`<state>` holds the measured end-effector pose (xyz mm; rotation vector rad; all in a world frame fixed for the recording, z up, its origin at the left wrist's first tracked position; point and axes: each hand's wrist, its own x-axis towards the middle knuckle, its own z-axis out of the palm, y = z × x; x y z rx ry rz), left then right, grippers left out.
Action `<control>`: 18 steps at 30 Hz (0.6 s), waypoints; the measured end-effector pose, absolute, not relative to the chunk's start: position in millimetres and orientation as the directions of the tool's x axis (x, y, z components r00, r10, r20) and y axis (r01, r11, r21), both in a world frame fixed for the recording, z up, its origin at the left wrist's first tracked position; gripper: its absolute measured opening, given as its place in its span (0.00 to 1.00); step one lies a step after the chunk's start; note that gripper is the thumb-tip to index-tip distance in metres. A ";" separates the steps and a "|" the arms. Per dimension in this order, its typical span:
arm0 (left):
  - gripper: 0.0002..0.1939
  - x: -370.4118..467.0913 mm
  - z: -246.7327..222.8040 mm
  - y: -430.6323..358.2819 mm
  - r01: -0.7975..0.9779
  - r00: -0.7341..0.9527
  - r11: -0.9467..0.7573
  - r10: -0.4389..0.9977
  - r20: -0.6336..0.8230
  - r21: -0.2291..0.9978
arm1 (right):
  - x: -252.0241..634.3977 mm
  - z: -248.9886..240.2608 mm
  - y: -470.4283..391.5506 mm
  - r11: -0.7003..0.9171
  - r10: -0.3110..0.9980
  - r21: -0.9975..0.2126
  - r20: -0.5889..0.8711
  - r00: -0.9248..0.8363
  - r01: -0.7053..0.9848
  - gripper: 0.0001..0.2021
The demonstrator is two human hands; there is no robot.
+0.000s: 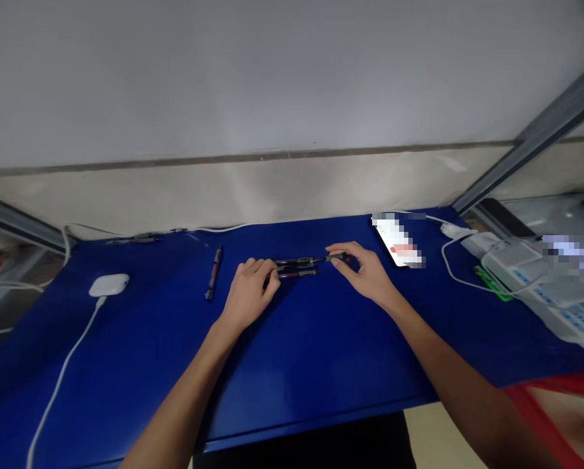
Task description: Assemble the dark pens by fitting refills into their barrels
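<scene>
Several dark pens [296, 268] lie side by side, roughly level, near the middle of the blue table [292, 365]. My left hand [251, 286] rests over their left ends, its fingers curled and closed on them. At their right ends, my right hand [360, 268] pinches another dark pen [335, 258] between thumb and fingers. A single pen [214, 273] lies apart, left of my left hand, pointing away from me. More dark pens [138, 239] are at the back left edge.
A lit phone [397, 241] lies right of my right hand. A white earphone case [109, 284] with a cable is on the left. White power strips [541, 286], cables and a green object [492, 283] occupy the right side. A wall stands behind.
</scene>
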<state>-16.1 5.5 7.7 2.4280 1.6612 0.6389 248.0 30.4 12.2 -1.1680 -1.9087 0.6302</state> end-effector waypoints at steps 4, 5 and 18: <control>0.12 -18.7 8.2 6.5 0.860 0.263 -0.358 0.921 0.287 0.363 | 253.2 6.0 36.7 0.395 0.918 -0.776 0.357 -0.173 0.492 0.08; 0.12 -18.9 8.3 6.6 0.858 0.259 -0.357 0.921 0.290 0.369 | 254.0 3.7 38.3 0.376 0.924 -0.770 0.351 -0.150 0.516 0.07; 0.11 -15.6 6.1 4.9 0.854 0.291 -0.388 0.909 0.300 0.346 | 247.8 -1.4 34.8 0.397 0.918 -0.641 0.289 -0.272 0.658 0.10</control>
